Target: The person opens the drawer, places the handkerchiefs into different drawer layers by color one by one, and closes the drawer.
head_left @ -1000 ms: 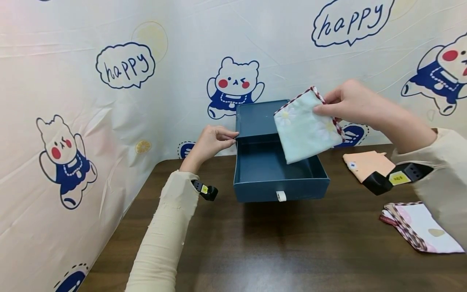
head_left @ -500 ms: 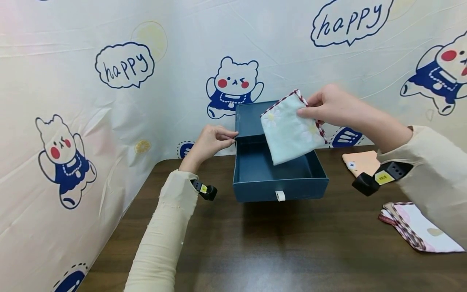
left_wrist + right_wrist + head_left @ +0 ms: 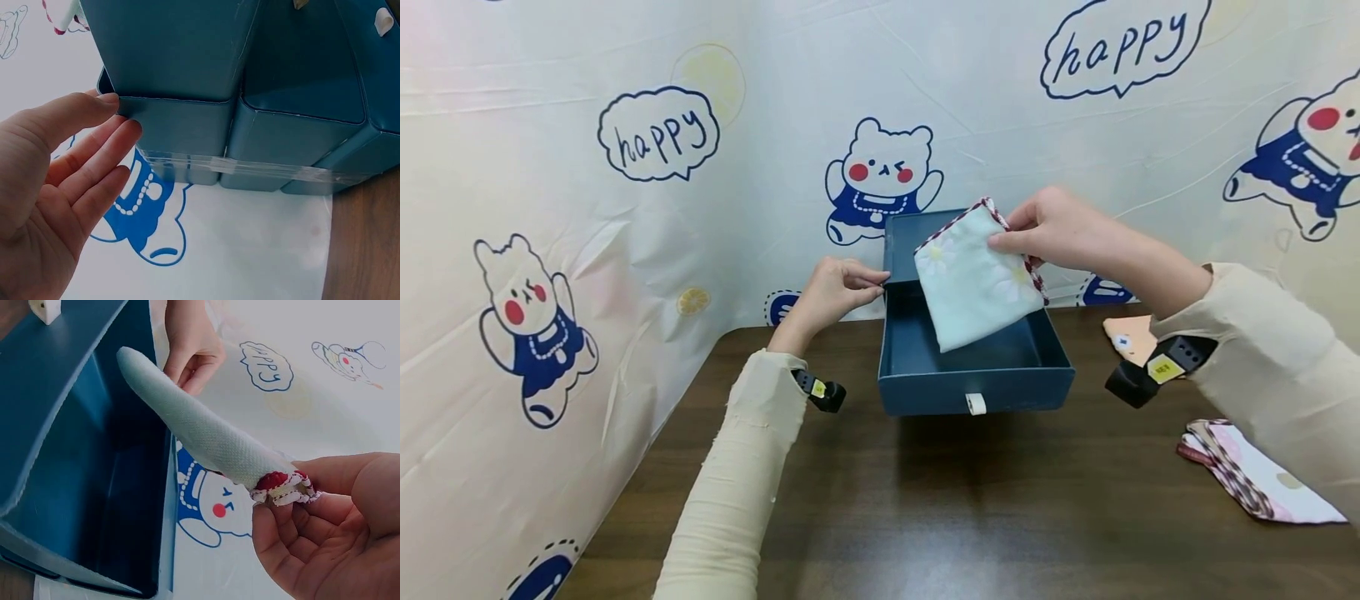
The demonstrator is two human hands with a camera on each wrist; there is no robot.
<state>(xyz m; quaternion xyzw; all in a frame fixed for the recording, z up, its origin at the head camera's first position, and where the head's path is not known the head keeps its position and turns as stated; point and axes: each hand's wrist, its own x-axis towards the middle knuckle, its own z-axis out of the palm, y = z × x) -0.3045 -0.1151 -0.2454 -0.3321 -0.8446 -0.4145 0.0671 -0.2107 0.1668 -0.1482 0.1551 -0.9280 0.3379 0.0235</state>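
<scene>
A pale mint folded handkerchief [image 3: 973, 283] with daisies and a dark red-and-white edge hangs tilted over the pulled-out blue drawer [image 3: 917, 392]. My right hand [image 3: 1052, 229] pinches its trimmed edge between thumb and fingers. From the right wrist view, the handkerchief [image 3: 194, 425] appears edge-on as a thick folded layer, above the drawer's bare inside. With thumb and fingertips, my left hand [image 3: 838, 292] pinches the back left corner of the drawer unit. The left wrist view shows that hand [image 3: 69, 169] at the rim of the blue unit [image 3: 172, 125].
On the brown table [image 3: 970, 517], to the right, lie a peach folded cloth [image 3: 1127, 337], partly behind my right wrist camera, and a white-and-pink folded cloth [image 3: 1262, 475] with checked trim. A printed curtain [image 3: 775, 125] stands close behind the unit.
My right hand has carried the mint handkerchief leftward and slightly down, further over the open drawer. My left hand stays at the unit's corner.
</scene>
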